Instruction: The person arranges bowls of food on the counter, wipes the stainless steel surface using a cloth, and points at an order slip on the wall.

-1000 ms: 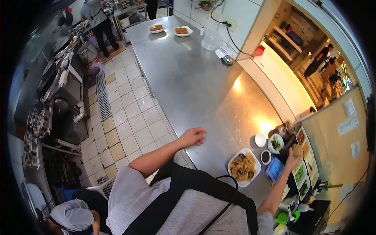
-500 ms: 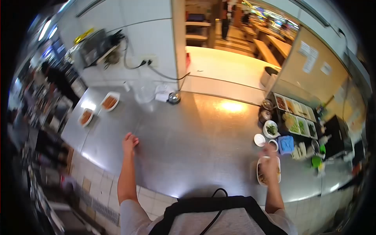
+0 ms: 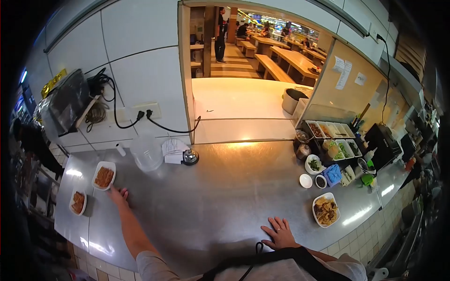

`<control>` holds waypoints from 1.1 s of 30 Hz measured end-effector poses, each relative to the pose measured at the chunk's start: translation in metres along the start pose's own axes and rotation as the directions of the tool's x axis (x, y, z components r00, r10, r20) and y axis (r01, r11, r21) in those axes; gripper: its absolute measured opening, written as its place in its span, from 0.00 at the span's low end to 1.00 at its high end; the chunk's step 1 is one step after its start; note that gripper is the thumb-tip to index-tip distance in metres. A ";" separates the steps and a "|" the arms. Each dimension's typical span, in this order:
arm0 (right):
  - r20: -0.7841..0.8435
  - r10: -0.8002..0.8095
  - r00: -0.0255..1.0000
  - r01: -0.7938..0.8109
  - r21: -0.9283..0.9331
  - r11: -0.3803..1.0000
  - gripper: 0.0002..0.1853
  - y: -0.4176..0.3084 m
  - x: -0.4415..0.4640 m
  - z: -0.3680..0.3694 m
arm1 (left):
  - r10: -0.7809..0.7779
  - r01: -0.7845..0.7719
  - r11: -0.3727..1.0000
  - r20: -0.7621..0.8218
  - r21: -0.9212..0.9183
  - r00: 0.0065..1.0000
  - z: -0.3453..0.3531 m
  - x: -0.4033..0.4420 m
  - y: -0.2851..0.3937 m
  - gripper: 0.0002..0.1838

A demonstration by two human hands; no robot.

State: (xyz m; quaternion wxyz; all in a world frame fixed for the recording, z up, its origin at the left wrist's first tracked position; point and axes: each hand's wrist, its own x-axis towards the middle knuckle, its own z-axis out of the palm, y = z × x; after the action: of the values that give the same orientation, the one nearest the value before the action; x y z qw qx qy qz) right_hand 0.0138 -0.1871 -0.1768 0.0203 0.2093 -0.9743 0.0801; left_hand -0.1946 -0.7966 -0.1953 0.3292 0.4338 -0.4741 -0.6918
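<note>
My left hand (image 3: pixel 118 195) reaches to the near corner of a white dish (image 3: pixel 104 176) of sliced brown food. Its fingertips are at the rim, with the thumb side apart from the other fingers; whether they press on the dish I cannot make out. A smaller white dish (image 3: pixel 78 203) of similar food stands closer to the counter's left end. My right hand (image 3: pixel 281 234) lies flat on the steel counter (image 3: pixel 211 201), fingers spread, a ring on one finger. To its right sits a white bowl (image 3: pixel 326 210) filled with golden-brown pieces and darker bits.
At the back left are a clear plastic container (image 3: pixel 146 152), papers (image 3: pixel 174 151) and a call bell (image 3: pixel 190 157). The right side holds topping trays (image 3: pixel 335 140), a bowl of greens (image 3: pixel 313 164), small cups (image 3: pixel 305 181) and a blue cloth (image 3: pixel 332 175). A serving window opens onto wooden tables.
My left hand has gone left to the dish corner. My right hand has left the white bowl on the right and now rests flat on the counter. The view has shifted.
</note>
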 end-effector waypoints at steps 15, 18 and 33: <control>-0.006 -0.006 1.000 0.006 0.042 0.999 0.28 0.006 0.000 0.005 | 0.000 -0.001 0.998 0.025 0.060 1.000 -0.037 0.055 0.006 0.21; -0.012 0.003 1.000 -0.002 0.051 0.999 0.28 0.006 -0.001 0.005 | -0.018 0.004 0.994 0.124 0.111 0.992 -0.064 0.027 -0.001 0.19; -0.045 -0.003 0.999 0.005 0.039 0.999 0.29 0.003 -0.003 0.005 | -0.341 0.225 0.940 0.666 0.257 0.663 -0.089 -0.191 -0.020 0.28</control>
State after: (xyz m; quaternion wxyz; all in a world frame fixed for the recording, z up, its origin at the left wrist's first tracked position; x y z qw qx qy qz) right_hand 0.0147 -0.1838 -0.1823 0.0385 0.2098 -0.9715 0.1036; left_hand -0.0363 -0.6575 -0.1742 -0.0216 0.2306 -0.5409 -0.8086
